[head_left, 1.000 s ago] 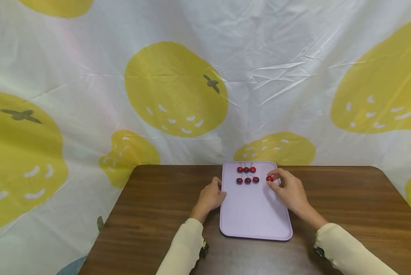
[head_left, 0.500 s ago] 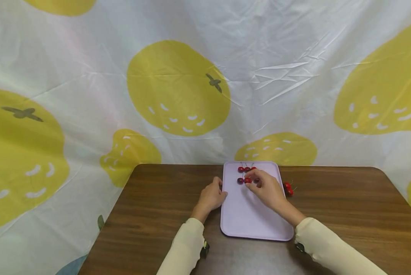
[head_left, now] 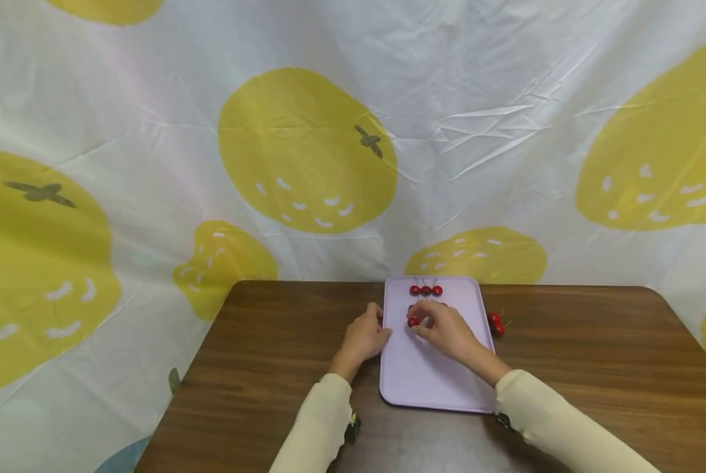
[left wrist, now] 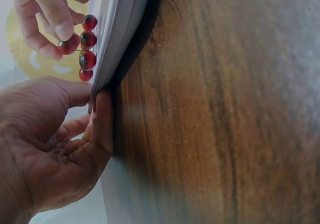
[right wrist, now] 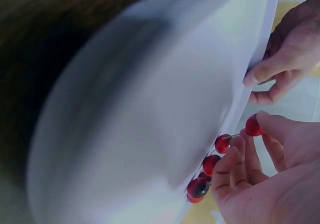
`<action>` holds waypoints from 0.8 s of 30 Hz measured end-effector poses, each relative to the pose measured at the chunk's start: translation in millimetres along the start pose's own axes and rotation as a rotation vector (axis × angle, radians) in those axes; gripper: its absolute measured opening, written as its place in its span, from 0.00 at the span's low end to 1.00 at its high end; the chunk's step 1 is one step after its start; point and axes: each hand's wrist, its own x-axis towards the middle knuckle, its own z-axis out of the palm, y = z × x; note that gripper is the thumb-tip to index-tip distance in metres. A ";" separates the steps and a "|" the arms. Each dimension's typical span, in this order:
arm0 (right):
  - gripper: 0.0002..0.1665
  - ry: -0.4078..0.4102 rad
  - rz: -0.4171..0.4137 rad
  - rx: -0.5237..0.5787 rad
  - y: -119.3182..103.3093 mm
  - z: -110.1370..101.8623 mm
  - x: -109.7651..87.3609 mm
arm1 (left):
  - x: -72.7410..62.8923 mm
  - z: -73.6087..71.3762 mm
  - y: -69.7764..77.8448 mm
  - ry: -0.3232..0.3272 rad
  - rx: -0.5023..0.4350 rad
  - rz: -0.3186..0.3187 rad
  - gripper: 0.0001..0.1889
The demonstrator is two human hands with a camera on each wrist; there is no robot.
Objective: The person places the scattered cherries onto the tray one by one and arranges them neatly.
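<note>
A lilac rectangular tray (head_left: 426, 384) lies on the wooden table. My left hand (head_left: 363, 338) grips its left edge, thumb at the rim and fingers against the outer side, as the left wrist view shows. My right hand (head_left: 450, 335) pinches a red cherry (head_left: 413, 322) between thumb and fingertips, over the left part of the tray. Behind it, a row of three cherries (head_left: 426, 290) with stems pointing away sits at the tray's far end. A second row is mostly hidden by the right hand; in the right wrist view a dark red cherry (right wrist: 198, 188) shows beside the curled fingers.
Right of the tray, a few more cherries (head_left: 496, 323) with stems lie on the brown table (head_left: 589, 355). A white curtain (head_left: 483, 79) with yellow fruit prints hangs right behind the table's far edge.
My right hand has carried a cherry from the tray's right edge leftward to just in front of the second row's left end. The left hand stays on the tray's edge.
</note>
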 end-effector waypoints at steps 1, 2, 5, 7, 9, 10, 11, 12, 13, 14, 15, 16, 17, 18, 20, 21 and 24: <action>0.12 -0.005 -0.003 0.002 -0.1 0.4 0.4 | -0.1 -0.2 0.1 -0.001 -0.002 0.001 0.18; 0.12 -0.011 -0.005 0.001 0.1 0.7 0.8 | -0.4 -0.5 0.3 -0.001 -0.005 0.003 0.18; 0.13 -0.029 0.001 -0.010 2.2 2.2 2.1 | -1.0 -0.7 0.0 0.002 -0.005 0.015 0.18; 0.13 -0.043 0.005 -0.017 4.5 3.1 3.0 | -1.2 -0.5 -0.4 0.005 -0.006 0.020 0.18; 0.13 -0.054 0.007 -0.025 6.6 3.7 3.4 | -1.4 -0.2 -1.0 0.007 -0.007 0.021 0.18; 0.13 -0.059 0.005 -0.028 7.4 3.9 3.5 | -1.5 -0.3 -1.1 0.009 -0.009 0.023 0.18; 0.13 -0.065 -0.001 -0.030 8.3 3.8 3.6 | -1.5 0.0 -1.2 0.010 -0.009 0.023 0.18; 0.13 -0.072 -0.003 -0.030 9.0 3.8 3.5 | -1.5 0.0 -1.3 0.012 -0.009 0.024 0.18; 0.12 -0.081 -0.007 -0.031 9.7 3.8 3.5 | -1.5 -0.1 -1.4 0.014 -0.010 0.026 0.18; 0.12 -0.092 -0.010 -0.035 10.4 4.0 3.5 | -1.4 -0.1 -1.5 0.016 -0.009 0.027 0.18; 0.12 -0.102 -0.014 -0.037 11.0 4.2 3.5 | -1.3 0.1 -1.5 0.015 -0.008 0.026 0.18; 0.12 -0.114 -0.019 -0.038 11.6 4.3 3.5 | -1.2 0.2 -1.6 0.015 -0.007 0.025 0.18; 0.12 -0.124 -0.022 -0.040 11.9 4.5 3.6 | -1.1 0.3 -1.7 0.015 -0.003 0.026 0.18; 0.12 -0.133 -0.022 -0.042 12.0 4.6 3.6 | -1.1 0.0 -1.7 0.016 -0.002 0.027 0.18; 0.12 -0.144 -0.029 -0.047 11.8 4.6 3.9 | -1.3 -0.2 -1.7 0.018 0.003 0.030 0.18; 0.12 -0.146 -0.032 -0.047 11.4 4.4 4.1 | -1.4 -0.6 -1.6 0.021 0.004 0.034 0.18; 0.13 -0.149 -0.042 -0.049 10.3 3.4 5.2 | -1.7 -1.5 -1.2 0.030 0.003 0.044 0.18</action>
